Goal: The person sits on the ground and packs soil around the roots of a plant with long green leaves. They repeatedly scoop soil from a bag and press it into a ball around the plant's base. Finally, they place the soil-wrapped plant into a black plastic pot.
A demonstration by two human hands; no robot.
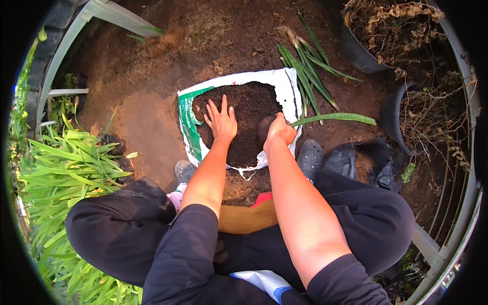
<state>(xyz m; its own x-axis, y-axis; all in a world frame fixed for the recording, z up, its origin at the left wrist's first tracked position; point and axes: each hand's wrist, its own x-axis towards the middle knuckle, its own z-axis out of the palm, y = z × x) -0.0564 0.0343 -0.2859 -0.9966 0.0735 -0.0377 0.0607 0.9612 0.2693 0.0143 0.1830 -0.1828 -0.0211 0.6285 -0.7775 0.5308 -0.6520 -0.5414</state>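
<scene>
Before me on the ground lies a white and green plastic sack [192, 131] with a large ragged opening. Dark soil [248, 114] fills it. My left hand [222, 122] rests palm down on the soil, its fingers spread, holding nothing. At the right side of the opening, my right hand [280, 131] is closed. A long green snake plant leaf [339, 118] sticks out of it to the right, over the sack's edge. Beside that fist a dark rounded clump [264, 129] shows; whether it is soil or roots I cannot tell.
Several cut snake plant leaves [309, 72] lie beyond the sack. Black pots [360, 53] with dried plants and a black plastic bag [341, 162] stand or lie at right. Leafy green plants [72, 164] grow at left. Metal frame bars [118, 17] edge the area.
</scene>
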